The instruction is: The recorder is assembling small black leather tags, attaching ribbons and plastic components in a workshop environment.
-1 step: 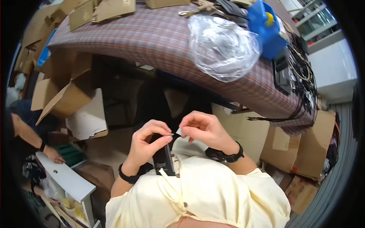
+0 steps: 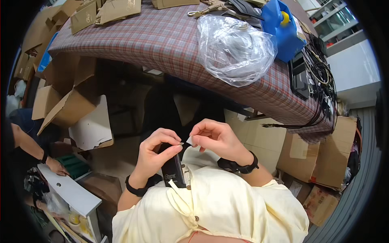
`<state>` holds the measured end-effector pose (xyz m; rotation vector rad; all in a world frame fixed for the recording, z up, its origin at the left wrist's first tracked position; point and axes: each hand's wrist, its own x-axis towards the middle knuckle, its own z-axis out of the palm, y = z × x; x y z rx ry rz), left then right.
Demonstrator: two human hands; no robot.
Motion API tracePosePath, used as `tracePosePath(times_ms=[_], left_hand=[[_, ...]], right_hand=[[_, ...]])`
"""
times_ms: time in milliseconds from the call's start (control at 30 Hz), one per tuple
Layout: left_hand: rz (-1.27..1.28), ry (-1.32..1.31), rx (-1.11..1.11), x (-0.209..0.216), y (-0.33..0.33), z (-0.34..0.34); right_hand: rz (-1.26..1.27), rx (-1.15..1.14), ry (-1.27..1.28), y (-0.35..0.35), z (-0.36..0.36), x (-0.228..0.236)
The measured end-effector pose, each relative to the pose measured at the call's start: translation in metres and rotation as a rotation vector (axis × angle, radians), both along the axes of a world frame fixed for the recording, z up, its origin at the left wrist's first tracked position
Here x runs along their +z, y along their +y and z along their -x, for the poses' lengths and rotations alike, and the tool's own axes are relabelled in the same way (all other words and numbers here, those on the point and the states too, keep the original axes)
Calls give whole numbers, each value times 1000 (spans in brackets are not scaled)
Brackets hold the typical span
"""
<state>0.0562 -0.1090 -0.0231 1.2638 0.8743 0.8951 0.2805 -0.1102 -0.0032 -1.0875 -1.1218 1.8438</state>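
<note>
In front of my chest, both hands are raised close together with their fingertips pinched. Between the thumb and forefinger of my left hand (image 2: 157, 152) is a small metal piece (image 2: 182, 143); it is too small to name surely. My right hand (image 2: 219, 141) pinches a small white scrap (image 2: 190, 140), like paper or cloth, just beside the metal piece. Whether the two touch, I cannot tell. Below my left fingers, a flat black pouch (image 2: 172, 172) with pale lettering and what looks like a zipper along its edge rests against my cream top.
A checked-cloth table (image 2: 162, 36) curves ahead, holding a clear plastic bag (image 2: 237, 50), a blue container (image 2: 279, 30) and black cables (image 2: 322, 73). Open cardboard boxes stand left (image 2: 73, 103) and right (image 2: 324, 154). At left, another person's hand (image 2: 56, 166) rests on a white drawer unit (image 2: 75, 190).
</note>
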Motion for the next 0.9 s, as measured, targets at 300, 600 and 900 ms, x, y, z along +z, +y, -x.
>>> tracePosePath(times_ms=[300,600,900], left_hand=[[-59,85,21,-8,-4,-13],[-10,13,43,-9,1,-11],[136,-188,101,-4,8,-16]], right_hand=[[-384,-108,-399,0,12,-10],[-421,45,-194,13,6,-12],[-477,70,-193,16,6,-12]])
